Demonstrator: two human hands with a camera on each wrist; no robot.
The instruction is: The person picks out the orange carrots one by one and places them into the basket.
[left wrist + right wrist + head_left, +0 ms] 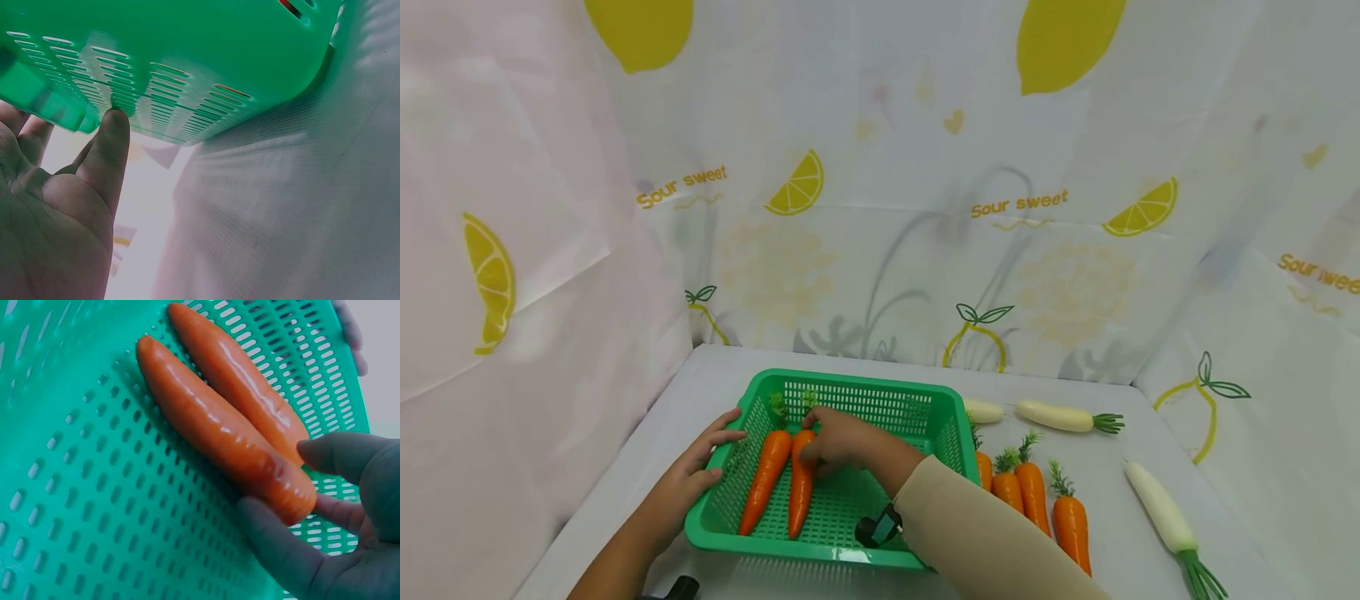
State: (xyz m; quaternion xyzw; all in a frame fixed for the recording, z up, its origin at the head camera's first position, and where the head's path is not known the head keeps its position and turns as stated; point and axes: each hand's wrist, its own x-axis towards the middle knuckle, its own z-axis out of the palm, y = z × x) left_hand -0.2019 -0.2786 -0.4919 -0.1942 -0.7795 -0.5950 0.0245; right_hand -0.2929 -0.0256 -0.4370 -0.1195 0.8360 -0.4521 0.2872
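Note:
Inside a green plastic basket (865, 382) lie two orange carrots side by side, the left one (766, 483) near the basket's left wall. My right hand (842, 437) reaches in and holds the right-hand carrot (801, 496) at its thick leafy end. In the right wrist view the thumb and fingers lie on opposite sides of that carrot (212, 431), with the other carrot (244, 375) right alongside. My left hand (688, 475) grips the basket's left rim. The left wrist view shows its thumb (111, 150) against the slotted outer wall, fingers over the edge.
Right of the basket several carrots (1071, 529) with green tops lie on the white table (1112, 550), partly behind my right sleeve. Beyond them are white radishes, one at the back (1052, 415) and one at the right (1161, 508). Lemon-printed cloth (880, 275) encloses the table.

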